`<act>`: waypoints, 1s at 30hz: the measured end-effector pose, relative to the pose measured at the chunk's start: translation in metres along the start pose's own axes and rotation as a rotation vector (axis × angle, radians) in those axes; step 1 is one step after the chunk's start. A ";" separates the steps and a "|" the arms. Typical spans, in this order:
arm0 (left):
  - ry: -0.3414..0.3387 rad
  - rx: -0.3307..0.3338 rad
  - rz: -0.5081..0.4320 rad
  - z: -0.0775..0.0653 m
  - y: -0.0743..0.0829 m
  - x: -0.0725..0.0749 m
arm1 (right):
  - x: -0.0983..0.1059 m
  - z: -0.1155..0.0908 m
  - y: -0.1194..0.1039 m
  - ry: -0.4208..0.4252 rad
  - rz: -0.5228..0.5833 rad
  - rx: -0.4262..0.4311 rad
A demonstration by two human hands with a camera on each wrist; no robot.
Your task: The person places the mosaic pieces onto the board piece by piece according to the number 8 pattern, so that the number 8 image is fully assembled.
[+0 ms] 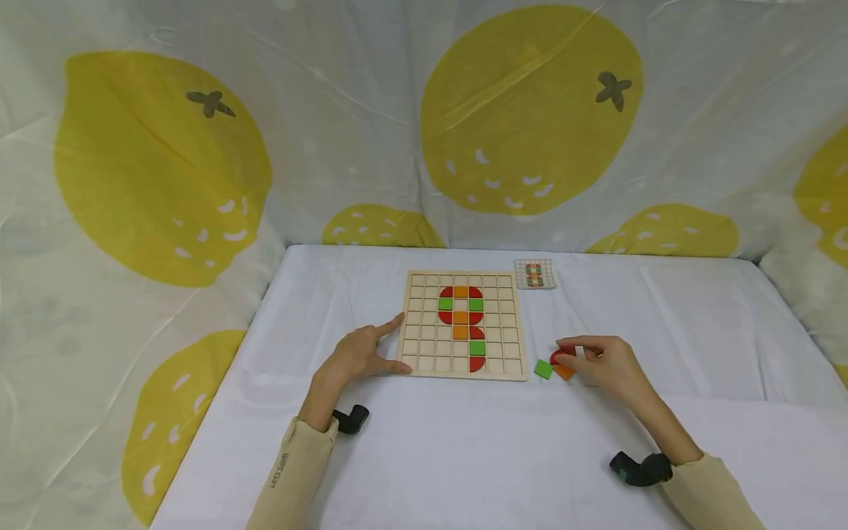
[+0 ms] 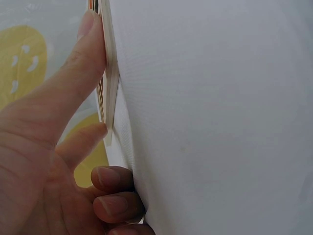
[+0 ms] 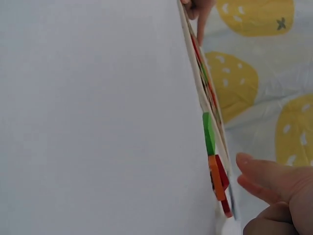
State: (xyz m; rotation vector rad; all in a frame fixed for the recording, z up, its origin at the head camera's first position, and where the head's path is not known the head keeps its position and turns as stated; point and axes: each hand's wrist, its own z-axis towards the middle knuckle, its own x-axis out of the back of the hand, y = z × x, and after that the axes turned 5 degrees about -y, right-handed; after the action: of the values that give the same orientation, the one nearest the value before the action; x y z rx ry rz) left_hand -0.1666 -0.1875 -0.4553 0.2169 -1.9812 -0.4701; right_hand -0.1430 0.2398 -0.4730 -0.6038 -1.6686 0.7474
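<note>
A square wooden grid board lies on the table with red, orange and green pieces set in its cells. At its lower left corner is my left hand, its straight thumb against the near edge and index fingertip at the left side. The other left fingers curl against the white cloth. To the right of the board, my right hand hovers over a small cluster of loose pieces, thumb and index finger apart. Beneath them lie red pieces, an orange square and a green square.
A small pattern card with a printed grid design lies beyond the board's far right corner. White cloth covers the table. Behind it hangs a curtain printed with large lemons. A black device sits at the right wrist.
</note>
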 end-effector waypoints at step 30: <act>0.005 -0.023 0.012 0.000 -0.003 0.000 | -0.002 0.025 0.002 -0.132 -0.048 0.116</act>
State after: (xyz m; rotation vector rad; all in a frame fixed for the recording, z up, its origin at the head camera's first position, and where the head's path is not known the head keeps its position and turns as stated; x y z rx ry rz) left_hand -0.1666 -0.1898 -0.4565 0.1911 -1.9697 -0.4842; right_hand -0.1669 0.2357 -0.4800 -0.4389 -1.7402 0.8580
